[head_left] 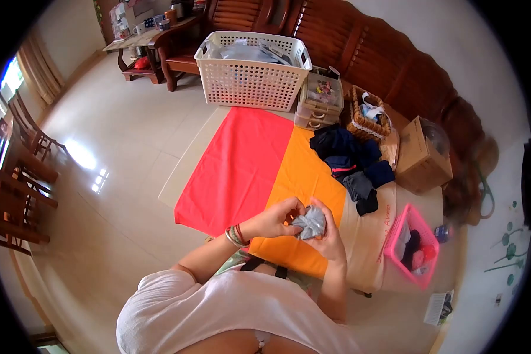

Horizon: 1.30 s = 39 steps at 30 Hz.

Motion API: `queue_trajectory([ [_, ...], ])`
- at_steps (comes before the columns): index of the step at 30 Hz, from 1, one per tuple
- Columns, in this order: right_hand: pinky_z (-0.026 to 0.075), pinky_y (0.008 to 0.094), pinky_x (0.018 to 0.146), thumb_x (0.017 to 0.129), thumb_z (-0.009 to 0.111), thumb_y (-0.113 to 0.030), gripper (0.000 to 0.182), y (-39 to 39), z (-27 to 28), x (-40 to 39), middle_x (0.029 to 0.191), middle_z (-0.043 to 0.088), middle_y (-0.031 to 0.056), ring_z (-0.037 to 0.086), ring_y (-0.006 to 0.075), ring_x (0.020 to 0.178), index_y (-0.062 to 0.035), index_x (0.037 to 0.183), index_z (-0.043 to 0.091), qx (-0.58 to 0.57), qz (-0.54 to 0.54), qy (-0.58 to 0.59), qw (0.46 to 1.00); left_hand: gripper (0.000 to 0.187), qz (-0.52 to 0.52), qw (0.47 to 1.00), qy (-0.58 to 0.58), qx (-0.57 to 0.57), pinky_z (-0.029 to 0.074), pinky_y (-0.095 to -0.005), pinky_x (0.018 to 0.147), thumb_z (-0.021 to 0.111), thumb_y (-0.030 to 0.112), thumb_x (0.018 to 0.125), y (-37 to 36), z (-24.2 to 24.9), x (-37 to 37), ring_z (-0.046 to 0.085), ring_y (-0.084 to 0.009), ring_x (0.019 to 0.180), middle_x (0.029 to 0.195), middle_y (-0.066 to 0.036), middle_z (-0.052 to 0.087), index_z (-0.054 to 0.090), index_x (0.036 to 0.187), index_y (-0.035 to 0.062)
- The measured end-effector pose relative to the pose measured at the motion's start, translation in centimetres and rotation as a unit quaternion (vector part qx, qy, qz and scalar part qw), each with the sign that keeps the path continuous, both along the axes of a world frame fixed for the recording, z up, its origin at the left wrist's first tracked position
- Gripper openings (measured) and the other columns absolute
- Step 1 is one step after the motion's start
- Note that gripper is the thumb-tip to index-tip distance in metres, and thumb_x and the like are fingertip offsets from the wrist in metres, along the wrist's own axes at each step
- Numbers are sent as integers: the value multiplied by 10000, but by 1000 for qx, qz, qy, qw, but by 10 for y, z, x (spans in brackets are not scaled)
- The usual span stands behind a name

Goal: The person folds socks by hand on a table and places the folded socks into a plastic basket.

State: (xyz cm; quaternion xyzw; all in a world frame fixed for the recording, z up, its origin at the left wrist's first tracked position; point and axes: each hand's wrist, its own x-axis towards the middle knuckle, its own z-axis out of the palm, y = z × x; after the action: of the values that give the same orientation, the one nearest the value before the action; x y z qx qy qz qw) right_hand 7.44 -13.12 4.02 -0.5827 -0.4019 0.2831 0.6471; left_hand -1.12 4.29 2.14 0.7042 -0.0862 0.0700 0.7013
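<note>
Above the orange cloth (304, 177), a grey balled-up sock or pair of socks (310, 222) is held between both hands. My left hand (280, 218), with bracelets at its wrist, pinches the bundle from the left. Around the right side of the bundle curl the fingers of my right hand (331, 237). Farther back on the right lies a pile of dark socks or similar small garments (351, 154), with a grey piece (357, 185) at its near end. A pink basket (391, 251) at the right contains several rolled pieces, dark, white and pink.
A red cloth (236, 159) lies beside the orange one. Behind them stand a white perforated basket (251, 85) with packages, a small drawer box (320, 97), a wicker basket (366, 127) and a cardboard box (416, 156). A wooden sofa (360, 44) runs along the back.
</note>
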Motion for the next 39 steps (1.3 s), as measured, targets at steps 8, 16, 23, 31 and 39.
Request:
queue_trajectory([
  [8,424,298,849,637,674,67,465,8,-24,-10,1172,442,141,497,197,1013,-59,1024,448,16,-108,-14,994,193,-6,998,63,6,428,-240,590,621,-1,743,6,4,-2,494,-95,682,753,-12,489,457,843,25],
  [16,445,326,801,649,645,75,320,39,-50,-11,978,558,120,547,237,931,3,919,487,-17,-388,-83,918,197,325,940,5,101,426,-354,521,572,-16,731,-34,-17,9,530,-322,625,663,-173,506,393,802,26],
  [23,421,370,842,639,626,71,364,42,-56,-8,1088,520,173,517,333,989,-9,963,480,-84,-413,-267,867,192,323,939,-25,119,425,-360,509,552,-12,757,-39,-24,1,535,-320,585,670,-166,510,384,841,26],
  [31,379,371,919,723,559,23,510,29,-49,-7,1284,357,134,428,278,1125,-22,1204,394,78,-141,53,985,165,299,953,-37,-24,423,-274,630,480,-75,804,-38,-40,0,447,-146,717,795,-75,416,364,856,30],
  [39,494,292,821,789,506,86,547,25,-44,-15,1147,454,115,535,183,978,-28,1279,291,2,-183,327,927,174,133,969,-56,-203,449,-325,830,528,63,837,-37,-34,-3,504,-202,973,1029,-110,440,367,898,40],
])
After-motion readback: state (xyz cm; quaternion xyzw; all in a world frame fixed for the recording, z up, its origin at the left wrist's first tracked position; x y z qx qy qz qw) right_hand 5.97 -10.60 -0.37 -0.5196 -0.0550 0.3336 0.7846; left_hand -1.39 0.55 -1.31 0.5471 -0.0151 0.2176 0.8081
